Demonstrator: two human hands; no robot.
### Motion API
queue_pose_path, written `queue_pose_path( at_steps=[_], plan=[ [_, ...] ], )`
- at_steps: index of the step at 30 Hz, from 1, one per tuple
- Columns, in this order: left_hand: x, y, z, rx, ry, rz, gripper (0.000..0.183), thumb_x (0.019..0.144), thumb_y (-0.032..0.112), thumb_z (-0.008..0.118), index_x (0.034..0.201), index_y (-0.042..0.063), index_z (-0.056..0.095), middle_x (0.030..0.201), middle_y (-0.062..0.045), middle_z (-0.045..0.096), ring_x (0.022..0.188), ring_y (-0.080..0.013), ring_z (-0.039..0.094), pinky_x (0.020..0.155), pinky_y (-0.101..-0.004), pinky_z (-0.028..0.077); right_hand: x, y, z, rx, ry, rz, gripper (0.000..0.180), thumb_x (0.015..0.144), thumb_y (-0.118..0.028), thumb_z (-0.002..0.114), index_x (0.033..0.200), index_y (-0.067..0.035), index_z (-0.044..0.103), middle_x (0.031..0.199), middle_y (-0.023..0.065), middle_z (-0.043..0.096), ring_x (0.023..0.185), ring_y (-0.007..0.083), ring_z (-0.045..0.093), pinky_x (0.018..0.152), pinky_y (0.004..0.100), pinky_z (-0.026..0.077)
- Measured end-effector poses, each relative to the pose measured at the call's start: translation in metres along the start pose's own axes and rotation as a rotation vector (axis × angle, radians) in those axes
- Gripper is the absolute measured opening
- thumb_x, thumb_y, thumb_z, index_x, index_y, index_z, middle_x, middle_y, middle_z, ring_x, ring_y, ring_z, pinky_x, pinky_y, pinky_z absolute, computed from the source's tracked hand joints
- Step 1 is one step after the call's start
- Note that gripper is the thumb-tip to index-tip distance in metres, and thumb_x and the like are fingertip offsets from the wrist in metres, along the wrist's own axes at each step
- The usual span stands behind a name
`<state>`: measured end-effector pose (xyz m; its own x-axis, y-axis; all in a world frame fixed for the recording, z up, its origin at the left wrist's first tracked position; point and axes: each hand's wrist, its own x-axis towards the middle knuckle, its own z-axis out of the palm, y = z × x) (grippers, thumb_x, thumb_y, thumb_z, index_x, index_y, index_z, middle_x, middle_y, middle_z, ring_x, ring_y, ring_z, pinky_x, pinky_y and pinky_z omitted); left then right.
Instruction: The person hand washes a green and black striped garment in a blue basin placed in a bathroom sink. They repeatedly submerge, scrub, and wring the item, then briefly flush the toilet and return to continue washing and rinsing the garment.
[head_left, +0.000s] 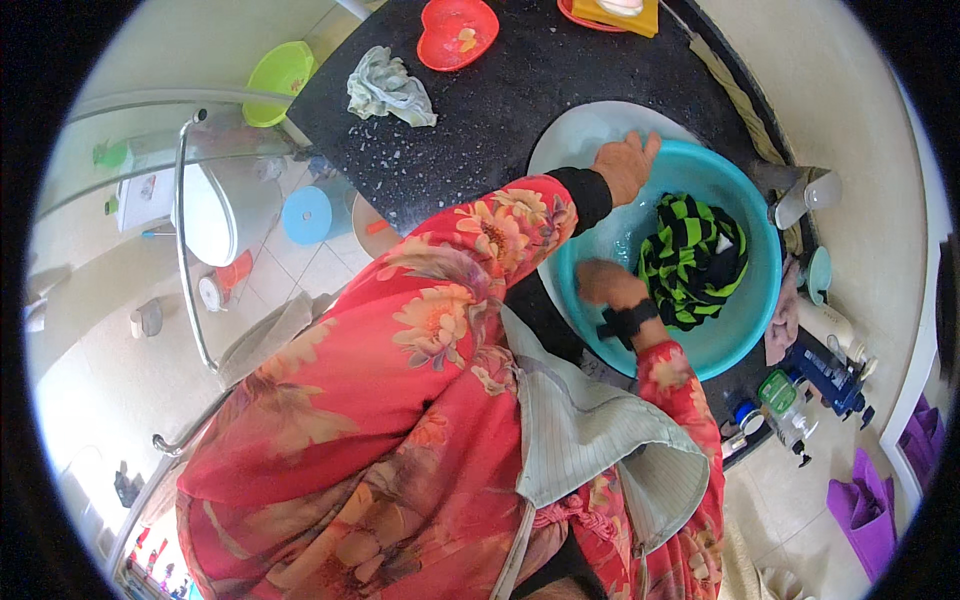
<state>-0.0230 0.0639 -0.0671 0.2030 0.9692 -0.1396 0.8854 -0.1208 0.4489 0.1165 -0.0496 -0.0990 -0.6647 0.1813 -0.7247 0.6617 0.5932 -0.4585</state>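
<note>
A turquoise plastic basin (772, 247) sits over a white washbasin (555, 146) in a black speckled countertop. Inside it lies a bunched black-and-green checked cloth (694, 259), looking wet. My left hand (626, 169) holds the basin's rim on the upper left side; its fingers lie over the edge and the thumb is hidden. My right hand (611, 285), with a dark band at the wrist, is over the basin's near left part, beside the cloth. It is blurred and its fingers look curled; whether it holds anything is unclear.
A faucet (802, 196) stands beyond the basin. Several pump bottles, including a green one (780, 390), line the counter's right. A crumpled pale cloth (390, 86) and a red heart-shaped dish (457, 34) lie on the counter (495, 105). A metal rail (182, 240) is at left.
</note>
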Motion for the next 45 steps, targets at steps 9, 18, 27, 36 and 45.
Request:
queue_pose_path(
  at_steps=[9, 18, 27, 36, 45],
  plan=[
    [0.003, -0.002, -0.002, 0.026, 0.038, -0.004, 0.058, 0.085, 0.012, 0.059, 0.138, 0.005, 0.037, 0.104, -0.023, 0.057, 0.078, -0.0358, 0.067, 0.060, -0.0437, 0.054, 0.032, 0.038, -0.002, -0.230, 0.667, 0.363, 0.024, 0.085, -0.020, 0.057, 0.099, -0.003, 0.066, 0.104, 0.0213, 0.064, 0.088, 0.0386, 0.065, 0.076, 0.0448, 0.055],
    [0.002, -0.005, -0.015, 0.054, -0.079, 0.055, 0.072, 0.079, 0.003, 0.063, 0.141, 0.001, 0.027, 0.110, -0.025, 0.055, 0.085, -0.0407, 0.066, 0.068, -0.0456, 0.055, -0.078, -0.026, -0.027, 0.064, 0.729, 0.395, 0.016, 0.082, -0.014, 0.058, 0.095, -0.004, 0.062, 0.097, 0.0191, 0.061, 0.084, 0.0368, 0.065, 0.070, 0.0456, 0.055],
    [-0.003, -0.008, -0.026, 0.106, -0.130, 0.135, 0.075, 0.078, 0.000, 0.061, 0.142, 0.003, 0.023, 0.107, -0.029, 0.055, 0.085, -0.0427, 0.065, 0.066, -0.0493, 0.053, -0.138, 0.032, -0.023, 0.409, 1.406, 0.917, 0.064, 0.073, -0.022, 0.079, 0.124, -0.003, 0.047, 0.124, 0.0253, 0.053, 0.114, 0.0419, 0.051, 0.095, 0.0485, 0.041],
    [-0.009, -0.017, -0.063, -0.031, -0.355, 0.042, 0.062, 0.084, 0.006, 0.058, 0.140, 0.000, 0.031, 0.118, -0.029, 0.052, 0.103, -0.0461, 0.058, 0.086, -0.0505, 0.048, -0.104, -0.064, -0.036, 0.476, 1.233, 0.403, 0.059, 0.073, -0.022, 0.077, 0.123, -0.006, 0.052, 0.114, 0.0215, 0.057, 0.103, 0.0407, 0.057, 0.086, 0.0486, 0.048],
    [-0.045, -0.007, -0.030, -0.235, 0.047, 0.311, 0.054, 0.081, 0.026, 0.067, 0.122, -0.006, 0.052, 0.117, -0.026, 0.057, 0.106, -0.0433, 0.055, 0.091, -0.0483, 0.045, -0.082, 0.026, -0.012, 0.805, 0.982, 0.637, 0.084, 0.068, -0.048, 0.079, 0.123, 0.009, 0.053, 0.119, 0.0264, 0.058, 0.103, 0.0326, 0.059, 0.087, 0.0412, 0.047]
  ],
)
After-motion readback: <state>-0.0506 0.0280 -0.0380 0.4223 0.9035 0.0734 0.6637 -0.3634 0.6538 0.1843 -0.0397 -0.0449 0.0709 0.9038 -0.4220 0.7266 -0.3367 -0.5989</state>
